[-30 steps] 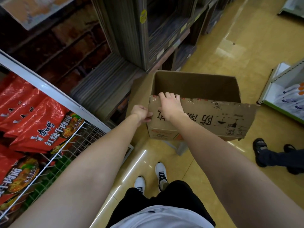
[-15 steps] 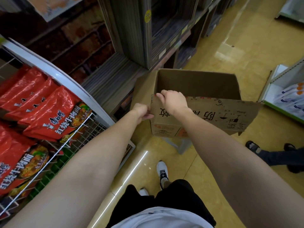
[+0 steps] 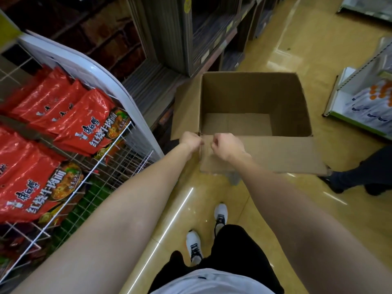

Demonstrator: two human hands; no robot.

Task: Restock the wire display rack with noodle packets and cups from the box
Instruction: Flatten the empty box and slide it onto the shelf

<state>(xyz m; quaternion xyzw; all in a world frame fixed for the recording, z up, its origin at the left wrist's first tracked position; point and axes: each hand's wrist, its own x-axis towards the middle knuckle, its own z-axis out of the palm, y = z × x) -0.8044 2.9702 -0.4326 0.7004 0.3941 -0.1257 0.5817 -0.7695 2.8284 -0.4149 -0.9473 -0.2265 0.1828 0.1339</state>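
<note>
— Over the open brown cardboard box (image 3: 254, 98) on the floor, what's happening?
— Left hand (image 3: 191, 141) and right hand (image 3: 227, 145) pinch its near flap corner. Six red noodle packets (image 3: 84, 122) visible on the white wire rack (image 3: 118, 164) alongside.

Red noodle packets (image 3: 84, 122) in rack: "康師傅", "红烧牛肉面".

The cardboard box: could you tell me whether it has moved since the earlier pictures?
Yes. The cardboard box has tipped toward the person: against the dark shelving behind it, its opening now faces up, baring an empty bottom, and the near flap folds down.
</note>
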